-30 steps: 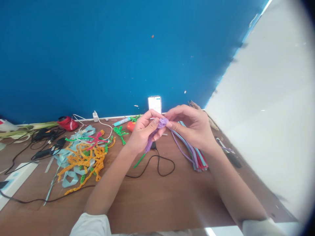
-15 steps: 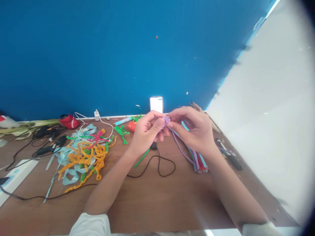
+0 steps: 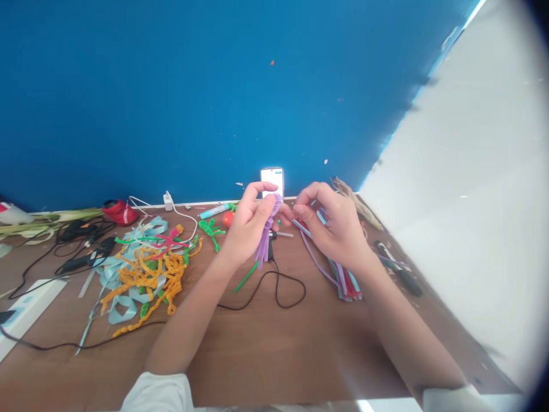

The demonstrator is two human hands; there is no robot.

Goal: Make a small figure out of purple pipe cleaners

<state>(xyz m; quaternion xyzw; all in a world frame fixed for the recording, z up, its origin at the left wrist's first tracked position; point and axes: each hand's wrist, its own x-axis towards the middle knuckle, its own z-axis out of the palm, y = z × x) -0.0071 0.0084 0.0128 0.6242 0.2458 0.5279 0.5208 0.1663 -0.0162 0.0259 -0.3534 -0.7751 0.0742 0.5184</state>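
My left hand (image 3: 249,229) is closed on a bundle of purple pipe cleaners (image 3: 263,249), pinched between thumb and fingers. Their upper part looks folded and bunched, and the loose ends hang below the palm. To its right, my right hand (image 3: 332,223) is closed, thumb and forefinger pressed together; whether anything is between them I cannot make out. Beneath the right hand lies a bunch of pipe cleaners (image 3: 349,286) in red, light blue and purple, partly hidden by the hand.
A lit phone (image 3: 273,177) leans against the blue wall. Orange pipe cleaners (image 3: 150,272) and light blue ribbon (image 3: 122,312) lie tangled at left, near a white power strip (image 3: 28,320). A black cable (image 3: 291,306) loops across the table. A dark-handled tool (image 3: 407,281) lies at right.
My hands have moved apart. The left hand has tilted, and the purple bundle now hangs downward in view from it. My right hand has come away from the bundle.
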